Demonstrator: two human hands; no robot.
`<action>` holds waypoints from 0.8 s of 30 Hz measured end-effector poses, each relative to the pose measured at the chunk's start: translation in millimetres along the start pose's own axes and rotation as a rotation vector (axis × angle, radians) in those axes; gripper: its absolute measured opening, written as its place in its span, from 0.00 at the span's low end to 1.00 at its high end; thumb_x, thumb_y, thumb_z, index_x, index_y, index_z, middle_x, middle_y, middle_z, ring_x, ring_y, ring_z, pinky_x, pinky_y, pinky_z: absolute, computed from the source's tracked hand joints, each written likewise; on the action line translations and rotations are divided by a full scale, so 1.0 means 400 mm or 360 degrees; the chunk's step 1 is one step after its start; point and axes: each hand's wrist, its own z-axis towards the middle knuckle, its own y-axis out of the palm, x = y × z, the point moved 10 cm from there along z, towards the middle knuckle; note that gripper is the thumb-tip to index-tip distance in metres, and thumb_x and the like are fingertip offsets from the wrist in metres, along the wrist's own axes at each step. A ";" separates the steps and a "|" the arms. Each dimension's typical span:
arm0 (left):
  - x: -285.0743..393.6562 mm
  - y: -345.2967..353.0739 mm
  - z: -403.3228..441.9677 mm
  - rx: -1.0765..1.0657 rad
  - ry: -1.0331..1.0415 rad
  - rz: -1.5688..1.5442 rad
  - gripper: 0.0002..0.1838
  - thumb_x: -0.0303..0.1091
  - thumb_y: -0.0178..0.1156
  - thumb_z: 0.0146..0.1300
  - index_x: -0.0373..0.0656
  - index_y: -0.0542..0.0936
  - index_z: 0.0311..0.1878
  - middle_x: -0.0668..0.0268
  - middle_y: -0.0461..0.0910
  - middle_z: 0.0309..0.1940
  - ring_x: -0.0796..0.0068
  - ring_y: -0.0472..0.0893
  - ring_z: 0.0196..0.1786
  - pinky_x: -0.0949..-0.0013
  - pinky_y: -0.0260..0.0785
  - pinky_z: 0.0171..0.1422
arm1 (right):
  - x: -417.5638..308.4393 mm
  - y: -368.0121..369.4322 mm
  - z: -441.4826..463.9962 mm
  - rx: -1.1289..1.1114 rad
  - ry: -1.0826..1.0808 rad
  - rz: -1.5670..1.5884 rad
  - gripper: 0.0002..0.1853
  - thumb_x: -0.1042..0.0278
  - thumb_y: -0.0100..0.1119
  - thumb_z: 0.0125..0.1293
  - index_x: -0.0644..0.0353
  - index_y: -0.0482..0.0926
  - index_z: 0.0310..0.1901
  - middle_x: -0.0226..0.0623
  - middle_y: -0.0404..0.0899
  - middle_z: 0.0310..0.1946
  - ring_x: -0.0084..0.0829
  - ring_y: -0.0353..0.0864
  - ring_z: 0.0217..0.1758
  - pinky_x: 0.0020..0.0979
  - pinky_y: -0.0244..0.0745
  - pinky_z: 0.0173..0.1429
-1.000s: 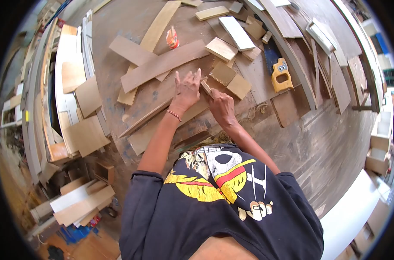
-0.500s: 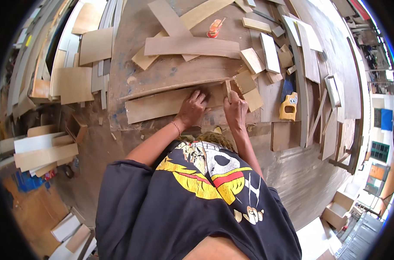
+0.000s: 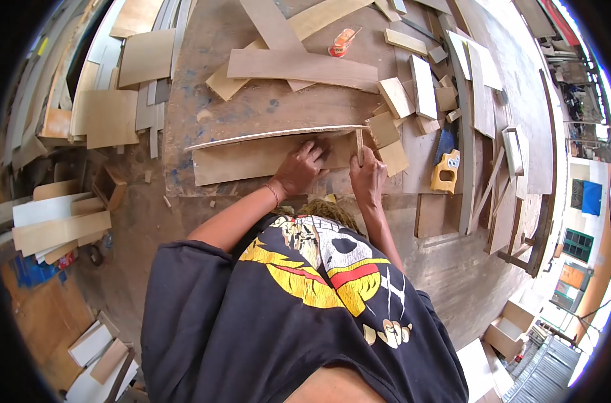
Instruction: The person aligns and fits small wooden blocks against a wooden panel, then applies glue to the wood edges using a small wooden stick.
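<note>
A long plywood board (image 3: pixel 235 163) lies on the workbench before me. Along its far side runs a second narrow board (image 3: pixel 272 136), its pale edge facing up. A short wooden piece (image 3: pixel 360 145) stands at the right end, close to that narrow board. My left hand (image 3: pixel 297 172) rests on the long board with its fingers bent forward over the surface; the fingertips are partly in shadow. My right hand (image 3: pixel 368 178) grips the near end of the short wooden piece between thumb and fingers.
Loose boards (image 3: pixel 302 68) lie crossed beyond my hands, beside a small red-and-white container (image 3: pixel 342 42). Wood offcuts (image 3: pixel 396 97) and a yellow-handled handsaw (image 3: pixel 446 171) are on the right. Stacked panels (image 3: pixel 107 117) stand at the left; a wooden box (image 3: pixel 109 187) is below.
The narrow board's pale upper edge now shows more plainly along its length. Both hands keep nearly the same places, and the view has shifted slightly.
</note>
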 end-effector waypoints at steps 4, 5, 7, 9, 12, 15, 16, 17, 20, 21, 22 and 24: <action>-0.001 -0.001 0.000 -0.0014 -0.0002 -0.0002 0.27 0.44 0.61 0.53 0.40 0.75 0.55 0.62 0.74 0.53 0.63 0.70 0.56 0.63 0.64 0.61 | 0.006 0.005 0.001 -0.0045 0.0000 -0.0055 0.08 0.69 0.60 0.55 0.63 0.75 0.33 0.52 0.77 0.21 0.50 0.78 0.27 0.44 0.71 0.33; -0.001 0.000 0.000 -0.0006 -0.0002 0.0002 0.27 0.44 0.61 0.53 0.40 0.75 0.55 0.62 0.74 0.53 0.63 0.70 0.56 0.63 0.64 0.61 | 0.005 -0.002 0.003 -0.0040 -0.0008 -0.0056 0.08 0.69 0.60 0.55 0.63 0.75 0.33 0.52 0.77 0.21 0.50 0.78 0.27 0.44 0.71 0.33; -0.012 0.014 -0.003 -0.0085 -0.0072 -0.0072 0.27 0.44 0.61 0.53 0.40 0.75 0.55 0.61 0.74 0.52 0.62 0.71 0.55 0.64 0.65 0.61 | 0.028 0.008 0.006 -0.0219 0.0219 0.0108 0.17 0.65 0.65 0.53 0.63 0.78 0.43 0.51 0.81 0.28 0.45 0.82 0.34 0.39 0.74 0.40; -0.012 0.001 -0.002 -0.0055 -0.0076 -0.0083 0.27 0.44 0.61 0.53 0.40 0.75 0.55 0.62 0.75 0.51 0.63 0.71 0.55 0.65 0.64 0.61 | 0.068 0.036 -0.001 -0.0321 0.0347 0.0352 0.23 0.63 0.67 0.52 0.63 0.76 0.49 0.49 0.81 0.34 0.42 0.82 0.40 0.37 0.75 0.45; -0.009 -0.010 0.000 -0.0010 -0.0042 -0.0081 0.27 0.44 0.61 0.53 0.40 0.75 0.55 0.62 0.75 0.49 0.63 0.71 0.54 0.65 0.64 0.61 | 0.116 0.064 -0.022 -0.0498 0.0483 0.0767 0.33 0.61 0.71 0.49 0.62 0.71 0.57 0.45 0.79 0.47 0.39 0.78 0.53 0.36 0.73 0.53; -0.009 -0.011 0.000 0.0010 -0.0019 -0.0073 0.27 0.44 0.61 0.52 0.40 0.75 0.54 0.62 0.75 0.49 0.64 0.71 0.55 0.65 0.64 0.62 | 0.133 0.090 -0.051 -0.0708 0.0550 0.1138 0.40 0.65 0.72 0.47 0.62 0.64 0.63 0.42 0.71 0.59 0.38 0.70 0.61 0.36 0.70 0.60; -0.011 -0.010 0.000 0.0006 -0.0021 -0.0088 0.27 0.43 0.61 0.52 0.39 0.75 0.54 0.63 0.76 0.48 0.64 0.70 0.56 0.65 0.63 0.62 | 0.131 0.091 -0.058 -0.0737 0.0542 0.1196 0.41 0.66 0.72 0.47 0.63 0.64 0.63 0.41 0.71 0.58 0.37 0.70 0.61 0.36 0.70 0.60; -0.015 -0.008 0.000 0.0006 -0.0029 -0.0091 0.27 0.43 0.61 0.52 0.39 0.75 0.54 0.63 0.76 0.48 0.64 0.70 0.56 0.65 0.63 0.62 | 0.127 0.095 -0.062 -0.0767 0.0535 0.1253 0.41 0.68 0.72 0.47 0.63 0.63 0.63 0.41 0.71 0.58 0.36 0.71 0.60 0.35 0.70 0.60; -0.011 -0.007 0.000 0.0005 -0.0001 -0.0105 0.27 0.43 0.62 0.51 0.40 0.75 0.54 0.63 0.75 0.49 0.65 0.70 0.56 0.65 0.63 0.62 | 0.119 0.101 -0.053 -0.0723 0.0478 0.1283 0.41 0.71 0.73 0.45 0.63 0.64 0.63 0.39 0.72 0.56 0.34 0.72 0.58 0.34 0.70 0.60; -0.009 -0.015 0.003 0.0006 0.0012 -0.0100 0.27 0.42 0.62 0.51 0.40 0.75 0.54 0.63 0.75 0.49 0.65 0.70 0.56 0.65 0.63 0.62 | 0.112 0.101 -0.048 -0.0725 0.0480 0.1282 0.41 0.71 0.73 0.45 0.63 0.64 0.63 0.39 0.72 0.56 0.34 0.72 0.58 0.34 0.70 0.60; -0.007 -0.019 0.004 0.0005 0.0024 -0.0094 0.27 0.42 0.62 0.50 0.40 0.76 0.54 0.64 0.75 0.49 0.65 0.70 0.56 0.65 0.63 0.62 | 0.100 0.100 -0.043 -0.0769 0.0473 0.1203 0.41 0.74 0.71 0.46 0.63 0.63 0.63 0.37 0.72 0.56 0.31 0.72 0.57 0.32 0.70 0.60; -0.009 -0.016 0.004 0.0003 0.0022 -0.0110 0.27 0.42 0.63 0.50 0.40 0.76 0.54 0.64 0.75 0.49 0.66 0.70 0.57 0.66 0.63 0.62 | 0.106 0.116 -0.036 -0.0813 0.0470 0.1128 0.41 0.77 0.70 0.47 0.62 0.62 0.64 0.35 0.71 0.56 0.28 0.72 0.56 0.30 0.69 0.60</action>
